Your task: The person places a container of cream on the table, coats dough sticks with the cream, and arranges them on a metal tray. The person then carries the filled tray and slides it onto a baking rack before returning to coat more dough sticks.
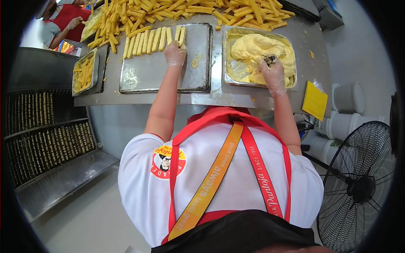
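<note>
Red apron straps [262, 179] cross the white shirt [234, 189], nearest the view. Ahead, on the metal desk [216, 80], the gloved left hand [175, 55] is at the near ends of the rightmost coated yellow sticks [144, 42]; whether its grip is closed on one, I cannot tell. The gloved right hand's [275, 76] grip is drawn together on a dark object [269, 60], too small to identify, over the pale yellow paste [249, 46] in a metal tub [236, 82]. The sticks form a row along the far part of the baking sheet [143, 76], long axes pointing away from the wearer, the left ones leaning slightly. Both forearms stretch forward, well apart. Farther off lies a heap of uncoated yellow sticks [168, 10]; at far left, a co-worker's gloved hand [75, 22].
</note>
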### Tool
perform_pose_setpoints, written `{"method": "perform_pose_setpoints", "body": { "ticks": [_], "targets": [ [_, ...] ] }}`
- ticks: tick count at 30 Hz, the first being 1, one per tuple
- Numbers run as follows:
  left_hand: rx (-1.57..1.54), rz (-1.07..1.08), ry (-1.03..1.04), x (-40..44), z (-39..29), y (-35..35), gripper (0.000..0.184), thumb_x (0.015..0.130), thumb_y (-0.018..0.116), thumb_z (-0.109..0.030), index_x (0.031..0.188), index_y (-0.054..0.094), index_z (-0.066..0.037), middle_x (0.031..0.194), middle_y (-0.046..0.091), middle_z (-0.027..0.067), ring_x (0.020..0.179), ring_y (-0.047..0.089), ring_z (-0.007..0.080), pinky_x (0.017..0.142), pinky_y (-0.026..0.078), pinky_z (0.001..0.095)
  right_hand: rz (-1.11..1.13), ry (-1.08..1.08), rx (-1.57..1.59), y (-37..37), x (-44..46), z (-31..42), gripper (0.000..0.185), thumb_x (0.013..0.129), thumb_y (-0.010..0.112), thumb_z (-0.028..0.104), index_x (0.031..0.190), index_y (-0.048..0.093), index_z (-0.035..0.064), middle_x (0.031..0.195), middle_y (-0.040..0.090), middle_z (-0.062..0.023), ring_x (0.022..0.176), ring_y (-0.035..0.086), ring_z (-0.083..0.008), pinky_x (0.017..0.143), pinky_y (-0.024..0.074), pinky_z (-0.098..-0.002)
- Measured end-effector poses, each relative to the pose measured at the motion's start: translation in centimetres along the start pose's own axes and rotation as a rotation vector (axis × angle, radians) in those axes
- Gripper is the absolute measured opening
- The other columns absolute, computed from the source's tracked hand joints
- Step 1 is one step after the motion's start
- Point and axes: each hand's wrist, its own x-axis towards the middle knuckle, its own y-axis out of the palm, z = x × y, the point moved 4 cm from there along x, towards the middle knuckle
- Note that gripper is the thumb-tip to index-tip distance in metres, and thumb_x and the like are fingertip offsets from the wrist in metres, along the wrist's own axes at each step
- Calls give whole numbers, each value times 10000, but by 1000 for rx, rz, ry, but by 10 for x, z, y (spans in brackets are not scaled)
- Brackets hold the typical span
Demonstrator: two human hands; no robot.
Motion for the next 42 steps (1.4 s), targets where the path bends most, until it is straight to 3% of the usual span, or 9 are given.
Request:
{"method": "perform_pose_setpoints", "body": {
  "ticks": [6,10,14,17,21,26,33,37,42],
  "targets": [
    [75,104,-67,14,33,45,246,714,726,-261,759,635,-36,809,662,201,805,641,392,726,527,502,232,-505,-468,34,-31,43,232,833,698,82,1041,619,15,828,636,-90,748,620,-181,649,494,-313],
    [171,-91,-59,7,49,39,438,685,782,-326,932,606,-12,916,645,208,860,630,389,724,509,503,306,205,259,30,-11,10,106,814,656,115,849,638,16,714,580,-154,688,577,-323,649,485,-386],
    [125,-97,-34,21,19,-12,364,707,761,-282,926,601,-39,874,634,183,840,609,385,744,491,489,89,-115,-399,13,11,20,212,802,712,132,942,641,-11,826,648,-148,731,623,-241,693,503,-363],
    [-53,-164,284,48,-47,-24,258,748,703,-205,939,608,-60,848,631,164,856,605,371,756,489,472,272,-438,-227,37,-16,46,195,808,695,122,948,644,-4,838,649,-159,767,629,-243,723,504,-369],
    [106,167,566,91,-106,37,227,807,617,-145,1020,633,-71,944,662,160,948,618,342,792,507,452,341,214,218,34,15,-10,243,808,703,108,1022,634,14,862,657,-145,787,642,-238,691,517,-333],
    [406,510,623,130,-132,138,347,856,551,-138,1192,632,-170,1182,650,108,1155,573,283,919,505,434,217,-426,-345,49,1,39,208,836,675,204,942,659,26,906,642,-175,826,625,-315,762,500,-398],
    [406,585,508,126,-129,140,300,840,568,-117,1126,652,-144,1103,682,130,1089,630,293,889,513,439,44,-110,-241,33,31,18,218,817,716,180,959,649,29,904,625,-156,864,619,-300,755,502,-364],
    [-71,277,490,129,-105,118,248,825,624,-132,1059,691,-81,1000,706,145,949,674,327,786,535,430,346,-383,-313,63,-8,42,209,819,712,168,965,644,35,829,590,-142,796,603,-302,732,498,-371],
    [-748,191,289,100,-87,38,305,869,650,-134,1163,669,-57,896,703,110,784,659,212,700,531,342,181,26,-149,38,25,8,234,840,714,190,999,634,38,865,590,-142,831,601,-284,766,489,-361]
  ]
}}
